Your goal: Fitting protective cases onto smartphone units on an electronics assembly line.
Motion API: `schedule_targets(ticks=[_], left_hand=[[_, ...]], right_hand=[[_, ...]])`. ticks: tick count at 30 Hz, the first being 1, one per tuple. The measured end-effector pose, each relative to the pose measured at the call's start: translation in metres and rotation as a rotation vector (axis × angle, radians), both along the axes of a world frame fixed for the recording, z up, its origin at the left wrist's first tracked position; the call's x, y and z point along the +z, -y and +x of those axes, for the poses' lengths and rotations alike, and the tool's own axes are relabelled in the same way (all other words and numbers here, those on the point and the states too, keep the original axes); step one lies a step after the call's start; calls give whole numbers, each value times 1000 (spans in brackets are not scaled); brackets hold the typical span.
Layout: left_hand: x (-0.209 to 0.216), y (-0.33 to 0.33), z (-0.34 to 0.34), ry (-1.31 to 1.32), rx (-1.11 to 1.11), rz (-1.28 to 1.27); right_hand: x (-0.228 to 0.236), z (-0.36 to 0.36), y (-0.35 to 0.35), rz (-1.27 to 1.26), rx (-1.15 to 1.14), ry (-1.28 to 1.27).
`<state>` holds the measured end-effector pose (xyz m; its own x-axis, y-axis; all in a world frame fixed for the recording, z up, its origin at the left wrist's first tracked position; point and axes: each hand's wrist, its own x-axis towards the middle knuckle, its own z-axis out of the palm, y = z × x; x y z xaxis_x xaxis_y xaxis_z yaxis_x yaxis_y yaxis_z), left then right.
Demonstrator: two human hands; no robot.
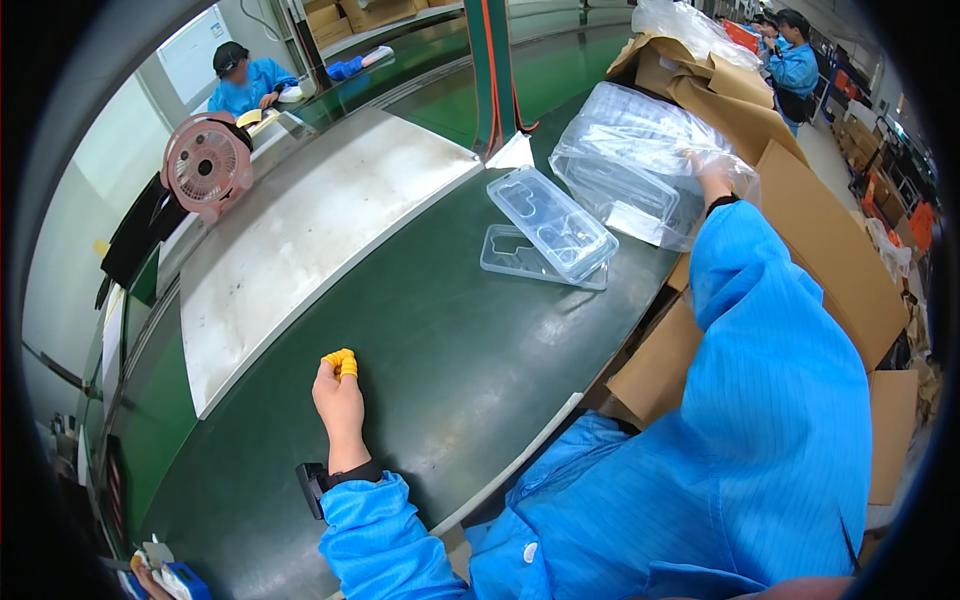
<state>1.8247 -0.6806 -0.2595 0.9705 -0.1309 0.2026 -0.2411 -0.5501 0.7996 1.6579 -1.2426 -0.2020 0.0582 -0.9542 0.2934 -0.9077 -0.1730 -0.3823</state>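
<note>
My left hand (pixel 340 402) rests over the green work surface (pixel 430 330), its fingers curled in with yellow covers on the fingertips. Nothing shows in it. On the far right, my right hand (pixel 712 178) is closed at the edge of a clear plastic bag (pixel 640 125), the film partly covering its fingers. Inside the bag lie clear plastic trays (pixel 640 190). Left of the bag, a clear plastic tray (pixel 555 222) with moulded outlines lies slantwise on top of another clear tray (pixel 507 255).
A white board (pixel 320 230) lies along the far left. Beyond it stand a pink fan (pixel 207 165) and a green post (pixel 492 75). Open cardboard boxes (pixel 820 250) crowd the right edge. One person (pixel 250 85) sits across; others (pixel 792 65) stand far right.
</note>
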Motion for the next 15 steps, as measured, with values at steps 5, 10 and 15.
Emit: schedule_targets(ticks=[5,10,15], left_hand=[[1,-5,-4,41,-35,-72],[5,0,-3,3,-19,-54],[6,1,-2,-24,-26,-53]], right_hand=[[11,-2,-6,-26,-24,39],[2,1,-10,1,-49,39],[-1,-6,-22,3,-77,56]])
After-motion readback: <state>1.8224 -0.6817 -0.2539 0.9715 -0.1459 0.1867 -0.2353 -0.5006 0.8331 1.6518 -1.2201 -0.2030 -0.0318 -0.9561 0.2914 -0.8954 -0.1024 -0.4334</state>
